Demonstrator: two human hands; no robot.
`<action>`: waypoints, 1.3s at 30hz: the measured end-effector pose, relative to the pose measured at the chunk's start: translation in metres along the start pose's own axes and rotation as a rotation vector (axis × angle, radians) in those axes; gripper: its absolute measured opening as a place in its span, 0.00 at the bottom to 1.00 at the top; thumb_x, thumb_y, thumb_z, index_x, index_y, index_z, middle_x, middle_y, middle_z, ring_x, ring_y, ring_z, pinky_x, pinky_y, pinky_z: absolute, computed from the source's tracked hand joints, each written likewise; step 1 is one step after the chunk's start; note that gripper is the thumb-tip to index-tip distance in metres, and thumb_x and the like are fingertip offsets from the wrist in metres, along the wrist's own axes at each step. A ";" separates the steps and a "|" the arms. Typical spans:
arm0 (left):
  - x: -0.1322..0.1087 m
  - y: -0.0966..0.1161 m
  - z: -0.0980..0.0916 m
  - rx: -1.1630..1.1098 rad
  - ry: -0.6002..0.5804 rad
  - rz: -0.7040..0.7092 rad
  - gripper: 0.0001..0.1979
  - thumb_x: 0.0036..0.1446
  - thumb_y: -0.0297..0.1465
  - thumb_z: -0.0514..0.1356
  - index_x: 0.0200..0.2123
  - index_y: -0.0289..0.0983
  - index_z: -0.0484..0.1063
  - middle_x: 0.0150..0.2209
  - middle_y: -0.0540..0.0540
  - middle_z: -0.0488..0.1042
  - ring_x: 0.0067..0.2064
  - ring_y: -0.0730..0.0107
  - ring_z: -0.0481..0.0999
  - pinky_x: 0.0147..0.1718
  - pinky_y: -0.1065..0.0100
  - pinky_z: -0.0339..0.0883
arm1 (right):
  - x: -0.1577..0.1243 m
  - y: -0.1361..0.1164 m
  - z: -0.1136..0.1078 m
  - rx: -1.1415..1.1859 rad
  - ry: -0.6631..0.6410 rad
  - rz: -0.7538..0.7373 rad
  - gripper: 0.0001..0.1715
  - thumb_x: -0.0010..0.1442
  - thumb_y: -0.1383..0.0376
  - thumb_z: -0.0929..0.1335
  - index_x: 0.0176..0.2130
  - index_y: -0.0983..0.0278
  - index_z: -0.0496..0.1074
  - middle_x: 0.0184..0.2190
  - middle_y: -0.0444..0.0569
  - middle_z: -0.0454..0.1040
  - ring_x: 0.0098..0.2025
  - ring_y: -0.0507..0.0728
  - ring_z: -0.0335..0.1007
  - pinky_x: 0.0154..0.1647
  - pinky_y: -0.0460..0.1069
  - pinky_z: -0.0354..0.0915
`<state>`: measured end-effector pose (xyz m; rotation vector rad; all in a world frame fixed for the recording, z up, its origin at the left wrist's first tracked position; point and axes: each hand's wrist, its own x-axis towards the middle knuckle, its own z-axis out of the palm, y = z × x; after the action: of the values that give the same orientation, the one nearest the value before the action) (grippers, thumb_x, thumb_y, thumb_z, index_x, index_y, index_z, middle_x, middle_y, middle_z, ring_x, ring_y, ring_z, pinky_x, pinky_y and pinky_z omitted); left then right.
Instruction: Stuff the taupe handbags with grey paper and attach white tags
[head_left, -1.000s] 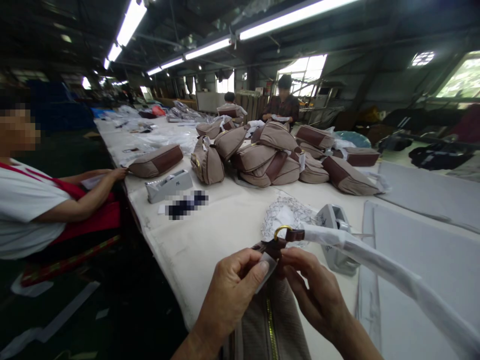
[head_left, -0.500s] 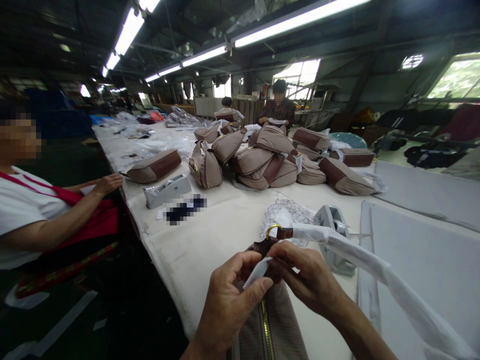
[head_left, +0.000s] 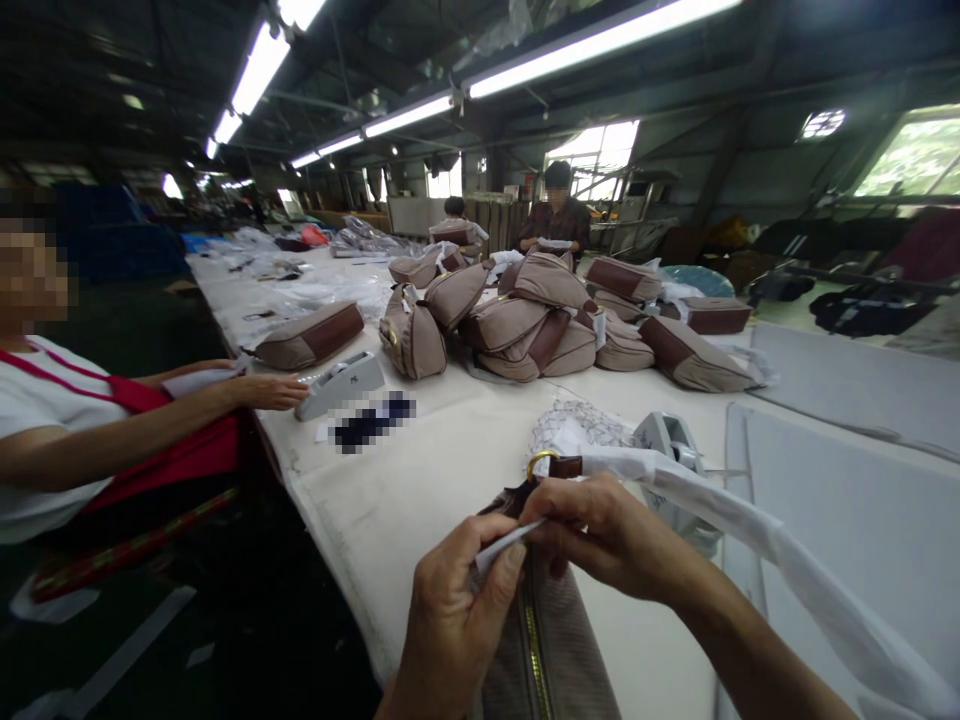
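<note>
Between my two hands is a small white strip of paper (head_left: 506, 545), pinched over the top end of a taupe bag (head_left: 574, 650). My left hand (head_left: 461, 600) grips the strip between thumb and forefinger. On its other end, my right hand (head_left: 600, 530) is closed, fingertips near the bag's end tab. A gold zipper (head_left: 535, 655) runs down the bag toward me. Just beyond my right fingers, a gold ring (head_left: 541, 464) joins the bag to its strap (head_left: 712, 510), which is wrapped in white paper and trails off to the right.
Ahead lies a pile of taupe and brown bags (head_left: 525, 320). One tape dispenser (head_left: 671, 465) stands beyond my right hand, another (head_left: 343, 384) at left near a co-worker's hand (head_left: 274, 391). White sheets (head_left: 847, 540) cover the right side. The table edge (head_left: 330, 570) drops off at left.
The paper strip has tilted flatter as my hands shifted slightly. At left, the co-worker's hand has reached forward to the tape dispenser.
</note>
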<state>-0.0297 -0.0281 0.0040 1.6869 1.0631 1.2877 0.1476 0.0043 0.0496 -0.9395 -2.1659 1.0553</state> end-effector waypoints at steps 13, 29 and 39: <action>-0.010 -0.005 0.009 -0.091 0.236 -0.039 0.06 0.55 0.31 0.55 0.31 0.39 0.72 0.23 0.53 0.68 0.23 0.75 0.65 0.24 0.75 0.61 | 0.012 -0.015 -0.011 -0.193 -0.113 -0.062 0.03 0.62 0.68 0.65 0.35 0.64 0.69 0.21 0.41 0.69 0.21 0.46 0.65 0.21 0.39 0.57; -0.015 -0.004 0.006 -0.091 0.347 -0.049 0.05 0.53 0.29 0.57 0.29 0.40 0.73 0.23 0.53 0.68 0.23 0.74 0.66 0.25 0.74 0.61 | -0.003 -0.019 -0.003 -0.707 0.079 -0.223 0.10 0.61 0.70 0.62 0.44 0.62 0.66 0.21 0.39 0.69 0.19 0.49 0.61 0.21 0.46 0.49; -0.016 0.004 0.007 -0.032 0.320 -0.095 0.06 0.53 0.31 0.56 0.30 0.40 0.72 0.22 0.53 0.70 0.23 0.73 0.67 0.25 0.74 0.62 | 0.005 -0.011 0.007 -0.667 0.034 -0.315 0.08 0.64 0.70 0.62 0.35 0.63 0.68 0.19 0.39 0.65 0.19 0.47 0.57 0.21 0.45 0.49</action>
<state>-0.0249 -0.0448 0.0001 1.4177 1.2820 1.5370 0.1356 0.0001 0.0557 -0.8251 -2.5733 0.1530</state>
